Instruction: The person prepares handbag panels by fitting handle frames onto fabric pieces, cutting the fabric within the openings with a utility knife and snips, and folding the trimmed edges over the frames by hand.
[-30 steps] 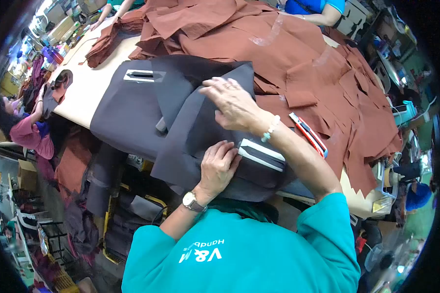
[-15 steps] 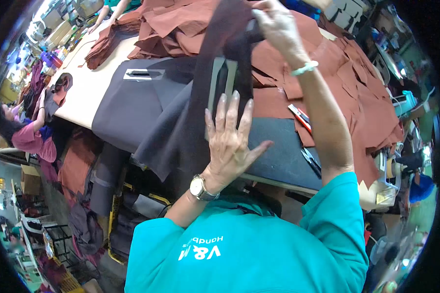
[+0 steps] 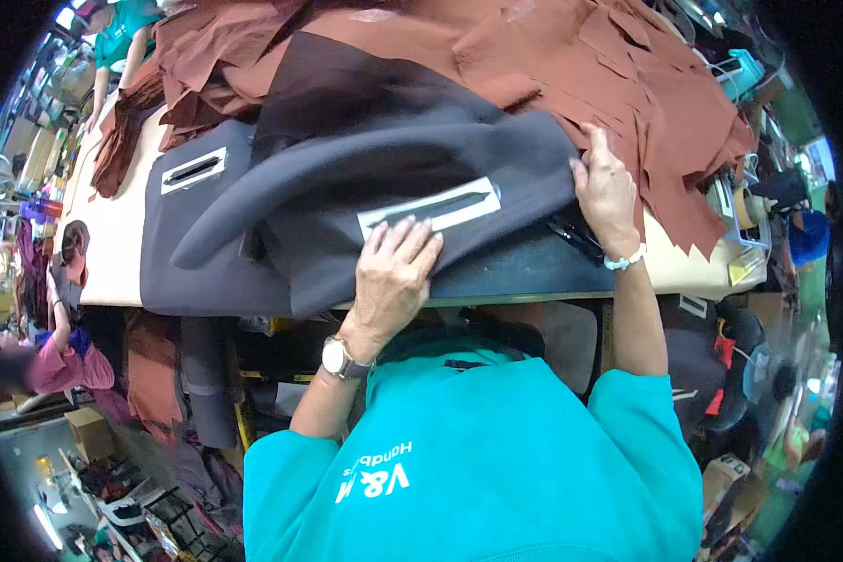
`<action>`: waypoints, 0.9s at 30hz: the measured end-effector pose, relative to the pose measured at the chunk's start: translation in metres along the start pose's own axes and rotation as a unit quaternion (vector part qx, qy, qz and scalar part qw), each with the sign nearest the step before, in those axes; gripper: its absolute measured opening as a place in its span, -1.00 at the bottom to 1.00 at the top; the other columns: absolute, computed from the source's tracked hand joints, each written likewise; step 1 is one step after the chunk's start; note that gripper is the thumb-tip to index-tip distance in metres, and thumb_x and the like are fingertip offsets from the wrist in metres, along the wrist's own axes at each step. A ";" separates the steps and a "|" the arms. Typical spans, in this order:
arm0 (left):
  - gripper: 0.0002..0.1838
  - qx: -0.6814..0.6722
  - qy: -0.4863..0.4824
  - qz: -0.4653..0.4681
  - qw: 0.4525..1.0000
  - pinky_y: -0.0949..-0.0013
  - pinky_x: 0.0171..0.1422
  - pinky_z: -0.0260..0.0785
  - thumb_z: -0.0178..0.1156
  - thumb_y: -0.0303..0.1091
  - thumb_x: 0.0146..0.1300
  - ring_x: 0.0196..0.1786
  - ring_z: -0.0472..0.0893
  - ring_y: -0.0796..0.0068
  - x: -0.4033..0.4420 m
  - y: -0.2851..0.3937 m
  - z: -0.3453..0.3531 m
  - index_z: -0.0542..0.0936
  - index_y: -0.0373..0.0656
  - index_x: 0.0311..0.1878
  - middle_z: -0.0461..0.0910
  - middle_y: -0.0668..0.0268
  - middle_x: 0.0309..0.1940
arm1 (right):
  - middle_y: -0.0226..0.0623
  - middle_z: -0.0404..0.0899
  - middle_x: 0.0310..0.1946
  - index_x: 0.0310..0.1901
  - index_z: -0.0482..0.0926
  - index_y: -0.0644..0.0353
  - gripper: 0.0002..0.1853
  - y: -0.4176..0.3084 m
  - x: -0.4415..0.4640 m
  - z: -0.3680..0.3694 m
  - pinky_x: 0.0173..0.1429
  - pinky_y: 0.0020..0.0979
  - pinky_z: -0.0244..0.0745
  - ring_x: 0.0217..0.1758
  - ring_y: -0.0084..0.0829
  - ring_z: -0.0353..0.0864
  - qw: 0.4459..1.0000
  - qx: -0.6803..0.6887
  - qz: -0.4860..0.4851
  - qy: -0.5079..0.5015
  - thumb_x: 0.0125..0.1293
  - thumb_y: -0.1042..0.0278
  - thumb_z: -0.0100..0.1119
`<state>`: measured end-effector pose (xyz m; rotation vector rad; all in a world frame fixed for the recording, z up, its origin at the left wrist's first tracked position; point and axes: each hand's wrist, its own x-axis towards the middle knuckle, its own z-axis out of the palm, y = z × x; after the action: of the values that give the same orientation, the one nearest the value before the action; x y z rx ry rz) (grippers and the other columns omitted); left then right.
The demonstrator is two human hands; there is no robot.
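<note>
A large dark grey fabric piece [image 3: 347,169] lies in a raised fold across the table, with a white-edged slot [image 3: 440,208] on its near part. My left hand [image 3: 395,281] rests on the fabric at the slot's left end, palm down, fingers spread a little. At the fabric's right edge, my right hand [image 3: 609,197] has its fingers closed on the corner. Another dark piece [image 3: 183,253] with a white-bordered slot [image 3: 194,171] lies to the left. Under the right part of the fabric is a dark board [image 3: 525,267]; black handles [image 3: 576,236] show partly beside my right hand.
Brown fabric sheets [image 3: 665,112] are heaped over the far and right side of the pale table [image 3: 117,225]. A person in teal [image 3: 122,37] stands at the far left, and a person in pink [image 3: 70,361] is at the left. Below the table edge hang dark and brown fabrics [image 3: 206,375].
The dark fabric, held up upright half a second ago, is now lowered and spread to the right. My right hand has come down with its corner. The view has turned and shifted.
</note>
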<state>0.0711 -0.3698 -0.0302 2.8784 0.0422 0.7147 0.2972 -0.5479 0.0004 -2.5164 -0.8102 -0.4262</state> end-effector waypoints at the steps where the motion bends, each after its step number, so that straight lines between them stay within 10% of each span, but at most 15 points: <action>1: -0.64 -0.043 -0.034 -0.014 0.998 0.09 0.24 0.28 0.24 -0.36 -0.03 0.12 0.51 0.18 0.001 0.006 -0.003 0.61 -0.16 -0.08 0.57 0.22 0.01 | -0.09 0.56 -0.25 0.04 0.40 0.13 -0.64 0.002 -0.007 0.000 -0.17 -0.11 0.48 -0.22 -0.02 0.58 0.999 -0.026 -0.024 0.012 0.18 0.43 0.12; 4: -0.68 -0.100 -0.004 -0.053 0.994 0.16 0.09 0.34 0.31 -0.20 0.03 -0.05 0.56 0.14 0.013 0.011 -0.007 0.62 -0.20 -0.21 0.60 0.17 -0.18 | -0.16 0.50 -0.20 -0.05 0.47 0.16 -0.71 -0.022 -0.005 -0.015 -0.15 -0.19 0.48 -0.22 -0.14 0.56 0.981 -0.034 -0.142 0.129 0.15 0.47 0.14; 7: -0.80 -0.112 -0.005 -0.113 0.987 0.19 -0.14 0.35 0.25 -0.28 0.12 -0.26 0.54 0.17 0.029 0.010 0.001 0.58 -0.22 -0.31 0.54 0.18 -0.39 | -0.22 0.51 -0.36 -0.25 0.55 0.20 -0.88 -0.060 -0.007 -0.010 -0.20 -0.23 0.46 -0.30 -0.19 0.55 0.947 0.188 -0.262 0.007 0.14 0.48 0.12; 9: -0.83 -0.101 0.000 -0.123 0.987 0.20 -0.18 0.35 0.24 -0.32 0.12 -0.29 0.52 0.16 0.038 0.005 0.010 0.55 -0.21 -0.32 0.50 0.17 -0.43 | -0.22 0.50 -0.34 -0.26 0.56 0.19 -0.87 -0.067 -0.011 0.011 -0.14 -0.24 0.46 -0.23 -0.16 0.54 0.923 0.238 -0.240 -0.183 0.11 0.46 0.16; 27: -0.81 -0.293 -0.162 -0.230 0.914 0.26 -0.18 0.39 0.24 -0.40 0.11 -0.31 0.58 0.19 0.059 -0.013 0.002 0.51 -0.31 -0.29 0.58 0.11 -0.40 | -0.22 0.44 -0.26 -0.13 0.56 0.23 -0.68 -0.040 -0.013 0.036 -0.06 -0.34 0.43 -0.18 -0.25 0.48 0.893 0.293 -0.235 -0.250 0.03 0.44 0.31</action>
<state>0.1242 -0.3528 -0.0072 2.2379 0.3768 0.1171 0.2681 -0.5066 -0.0221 -1.8496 -1.4938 0.3149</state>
